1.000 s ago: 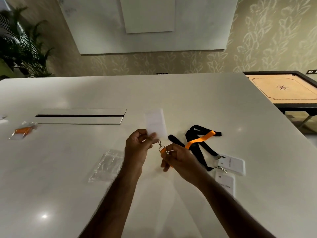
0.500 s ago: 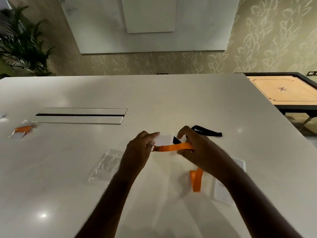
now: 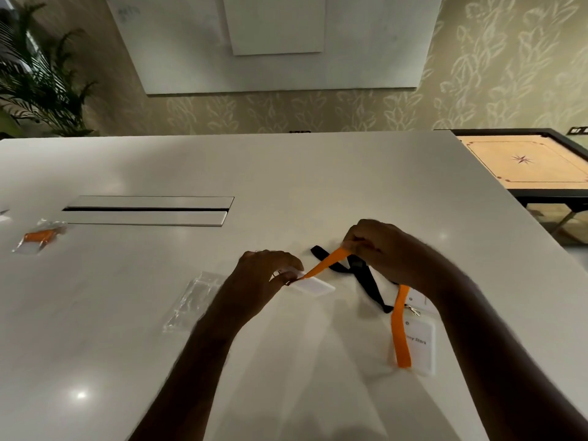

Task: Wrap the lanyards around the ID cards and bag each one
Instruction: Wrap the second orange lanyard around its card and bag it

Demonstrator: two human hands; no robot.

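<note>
My left hand (image 3: 270, 275) pinches a white ID card (image 3: 313, 287) held flat just above the table. An orange lanyard (image 3: 327, 262) runs taut from the card's clip up to my right hand (image 3: 378, 249), which pinches the strap. The strap's free end (image 3: 400, 332) hangs down below my right wrist. Black lanyards (image 3: 359, 272) lie on the table behind the orange strap, clipped to two more white ID cards (image 3: 420, 345) under my right forearm. An empty clear bag (image 3: 194, 300) lies to the left of my left hand.
A bagged orange lanyard with its card (image 3: 39, 238) lies at the far left of the white table (image 3: 286, 179). A cable slot with a metal lid (image 3: 146, 210) sits in the tabletop behind it. A carrom board (image 3: 528, 163) stands beyond the table's right edge.
My left hand lowered the card from upright to flat. My right hand pulled the orange strap up and to the right, so that it now runs taut from the card.
</note>
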